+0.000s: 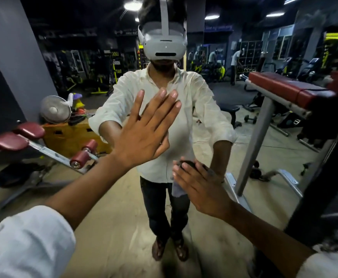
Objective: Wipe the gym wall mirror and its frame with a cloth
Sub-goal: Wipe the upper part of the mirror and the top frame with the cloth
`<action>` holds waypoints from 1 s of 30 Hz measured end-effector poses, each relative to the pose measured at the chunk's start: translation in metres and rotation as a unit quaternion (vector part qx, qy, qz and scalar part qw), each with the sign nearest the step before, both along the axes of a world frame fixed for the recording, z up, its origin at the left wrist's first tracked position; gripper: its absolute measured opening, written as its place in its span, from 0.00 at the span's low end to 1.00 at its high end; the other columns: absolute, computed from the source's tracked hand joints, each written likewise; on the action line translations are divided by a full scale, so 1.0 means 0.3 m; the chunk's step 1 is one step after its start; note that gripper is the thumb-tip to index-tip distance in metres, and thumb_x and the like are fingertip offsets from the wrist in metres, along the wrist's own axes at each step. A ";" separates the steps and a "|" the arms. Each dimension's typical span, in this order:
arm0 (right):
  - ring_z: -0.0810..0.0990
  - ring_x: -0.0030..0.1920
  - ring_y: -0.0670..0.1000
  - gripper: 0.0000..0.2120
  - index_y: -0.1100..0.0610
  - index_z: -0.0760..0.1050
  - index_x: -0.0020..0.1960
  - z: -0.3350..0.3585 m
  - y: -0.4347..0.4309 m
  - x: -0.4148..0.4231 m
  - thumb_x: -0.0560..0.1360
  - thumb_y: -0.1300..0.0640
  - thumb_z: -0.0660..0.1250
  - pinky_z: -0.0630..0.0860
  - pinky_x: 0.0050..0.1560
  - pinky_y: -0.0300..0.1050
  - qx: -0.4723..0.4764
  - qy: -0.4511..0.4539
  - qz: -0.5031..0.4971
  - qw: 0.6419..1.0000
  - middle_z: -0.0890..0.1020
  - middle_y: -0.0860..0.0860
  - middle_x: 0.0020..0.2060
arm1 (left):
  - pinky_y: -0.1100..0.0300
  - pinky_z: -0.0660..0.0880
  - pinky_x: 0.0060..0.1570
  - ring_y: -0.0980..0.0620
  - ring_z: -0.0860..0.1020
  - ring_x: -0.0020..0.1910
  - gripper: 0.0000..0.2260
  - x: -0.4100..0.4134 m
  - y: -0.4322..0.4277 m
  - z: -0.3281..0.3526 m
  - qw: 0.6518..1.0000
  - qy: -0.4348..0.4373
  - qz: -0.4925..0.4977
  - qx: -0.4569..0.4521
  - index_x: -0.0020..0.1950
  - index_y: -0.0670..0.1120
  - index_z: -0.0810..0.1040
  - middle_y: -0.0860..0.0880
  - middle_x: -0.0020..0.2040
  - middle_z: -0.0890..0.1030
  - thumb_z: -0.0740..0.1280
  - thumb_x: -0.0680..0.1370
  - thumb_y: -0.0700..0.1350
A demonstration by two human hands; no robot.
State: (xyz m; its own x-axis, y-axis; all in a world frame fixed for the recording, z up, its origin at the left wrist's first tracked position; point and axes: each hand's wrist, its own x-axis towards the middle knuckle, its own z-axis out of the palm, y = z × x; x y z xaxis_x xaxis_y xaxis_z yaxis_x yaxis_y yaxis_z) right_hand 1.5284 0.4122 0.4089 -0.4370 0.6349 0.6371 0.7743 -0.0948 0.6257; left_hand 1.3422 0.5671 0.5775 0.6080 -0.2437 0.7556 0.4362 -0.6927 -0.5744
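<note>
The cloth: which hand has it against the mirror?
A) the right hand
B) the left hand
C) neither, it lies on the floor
A: the cloth peeks out from under the right hand, which presses it to the mirror, while the left hand lies flat and bare on the glass higher up.

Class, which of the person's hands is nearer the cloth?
Right. The right hand presses on the cloth; the left hand lies flat on the mirror, above and left of the cloth.
</note>
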 end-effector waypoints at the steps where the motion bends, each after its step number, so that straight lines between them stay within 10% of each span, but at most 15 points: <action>1: 0.48 0.85 0.59 0.33 0.62 0.50 0.85 -0.012 -0.010 0.012 0.81 0.61 0.54 0.53 0.82 0.58 -0.009 -0.015 0.001 1.000 0.51 0.59 0.85 | 0.28 0.54 0.80 0.36 0.59 0.84 0.32 0.000 -0.001 0.000 1.000 0.000 -0.003 -0.001 0.85 0.38 0.60 0.38 0.85 0.59 0.62 0.82 0.45; 12: 0.52 0.84 0.59 0.27 0.60 0.52 0.85 -0.127 -0.032 0.034 0.86 0.62 0.50 0.54 0.83 0.59 0.044 0.039 -0.027 0.998 0.54 0.59 0.84 | 0.29 0.55 0.80 0.38 0.57 0.85 0.31 0.000 -0.002 0.003 0.999 -0.003 -0.036 -0.012 0.86 0.40 0.60 0.40 0.86 0.58 0.60 0.83 0.46; 20: 0.54 0.84 0.60 0.37 0.62 0.55 0.83 0.407 -0.041 0.075 0.80 0.61 0.70 0.56 0.81 0.66 0.264 0.314 -0.001 0.912 0.57 0.61 0.83 | 0.34 0.61 0.78 0.39 0.67 0.79 0.24 0.026 -0.040 0.154 0.999 -0.012 -0.053 0.003 0.74 0.42 0.78 0.39 0.80 0.71 0.68 0.78 0.47; 30: 0.48 0.85 0.56 0.38 0.61 0.52 0.85 0.917 -0.029 0.165 0.81 0.61 0.68 0.46 0.85 0.59 0.255 0.195 0.007 0.947 0.52 0.58 0.85 | 0.34 0.52 0.82 0.42 0.55 0.86 0.30 0.240 -0.157 0.630 0.996 -0.090 -0.019 0.010 0.85 0.40 0.62 0.40 0.86 0.58 0.57 0.84 0.52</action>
State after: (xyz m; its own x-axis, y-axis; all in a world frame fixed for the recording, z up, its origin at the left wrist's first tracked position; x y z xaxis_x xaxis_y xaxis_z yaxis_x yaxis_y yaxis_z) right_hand 1.5779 0.4034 0.6840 -0.1110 0.1963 0.9743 0.9408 -0.2953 0.1666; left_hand 1.4142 0.5201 0.7664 0.4537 -0.2804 0.8459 0.5063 -0.7001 -0.5036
